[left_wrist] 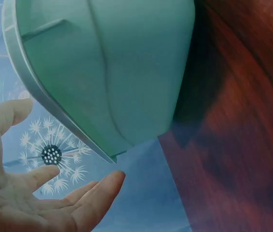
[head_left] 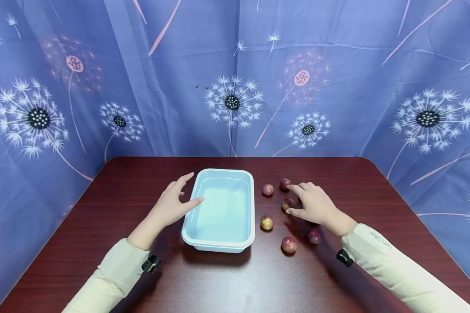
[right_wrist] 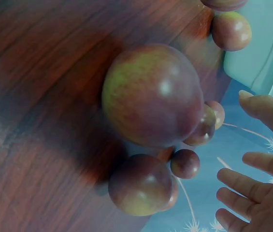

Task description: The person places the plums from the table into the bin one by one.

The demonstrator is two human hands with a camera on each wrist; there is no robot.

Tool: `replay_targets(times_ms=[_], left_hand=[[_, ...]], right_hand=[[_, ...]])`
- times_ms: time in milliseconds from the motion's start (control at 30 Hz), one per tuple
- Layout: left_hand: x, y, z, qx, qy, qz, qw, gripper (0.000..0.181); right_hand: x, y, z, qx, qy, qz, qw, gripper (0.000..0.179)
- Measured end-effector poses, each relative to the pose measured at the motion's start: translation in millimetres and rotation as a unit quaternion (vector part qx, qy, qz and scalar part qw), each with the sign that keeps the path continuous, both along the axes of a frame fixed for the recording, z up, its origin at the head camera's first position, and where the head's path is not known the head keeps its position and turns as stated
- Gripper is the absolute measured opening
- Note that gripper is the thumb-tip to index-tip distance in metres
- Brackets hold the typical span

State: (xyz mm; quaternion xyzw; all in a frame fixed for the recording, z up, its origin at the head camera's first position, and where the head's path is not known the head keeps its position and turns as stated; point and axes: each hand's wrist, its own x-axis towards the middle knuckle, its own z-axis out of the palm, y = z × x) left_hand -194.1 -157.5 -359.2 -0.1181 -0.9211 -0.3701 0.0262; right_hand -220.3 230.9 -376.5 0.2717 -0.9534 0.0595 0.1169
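On the table (head_left: 313,278), loose fruit (head_left: 267,222) could roll

A nudge from the right hand (head_left: 314,203) might scatter them, being round. They lie right of the tub (head_left: 223,208), beneath and around that hand, its fingers spread and empty. The left hand (head_left: 168,205), also holding nothing, hovers at the tub's left rim.

Pale blue tub (head_left: 219,244), red and yellow fruits (head_left: 288,245), maroon table (head_left: 133,182), blue dandelion-print curtain (head_left: 188,65)

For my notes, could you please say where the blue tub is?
In the head view, the blue tub stands slightly left of centre, between the left hand and the plums.
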Motion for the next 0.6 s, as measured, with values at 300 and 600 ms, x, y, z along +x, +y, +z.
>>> replay_targets(times_ms=[300, 600], left_hand=[[-5.5, -8.4, -5.9, 0.029, -0.044, 0.001, 0.9986, 0.073], [-7.3, -14.3, -9.1, 0.129, -0.130, -0.003, 0.9831, 0.074]], right_hand=[[-4.7, 0, -4.9, 0.008, 0.016, 0.008, 0.9998, 0.058], [-7.2, 1, -11.5, 0.007, 0.005, 0.009, 0.9999, 0.054]])
